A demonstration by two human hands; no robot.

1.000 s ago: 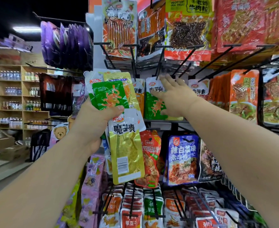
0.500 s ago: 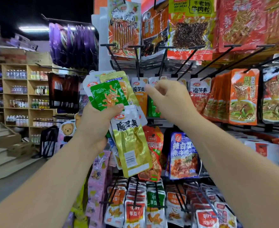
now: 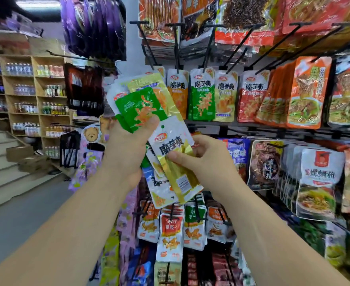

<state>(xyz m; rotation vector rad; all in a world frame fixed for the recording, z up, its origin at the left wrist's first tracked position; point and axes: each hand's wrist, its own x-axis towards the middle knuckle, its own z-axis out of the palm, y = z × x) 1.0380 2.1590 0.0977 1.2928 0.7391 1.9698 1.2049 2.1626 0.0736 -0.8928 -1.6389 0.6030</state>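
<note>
Centre of frame: left hand – grip closed round a fan of snack packets, green packet foremost | right hand – grip pinching the yellow packet, thumb in front | yellow packet tilted, lying against the fan | upper centre: hanging packets on black pegs
</note>
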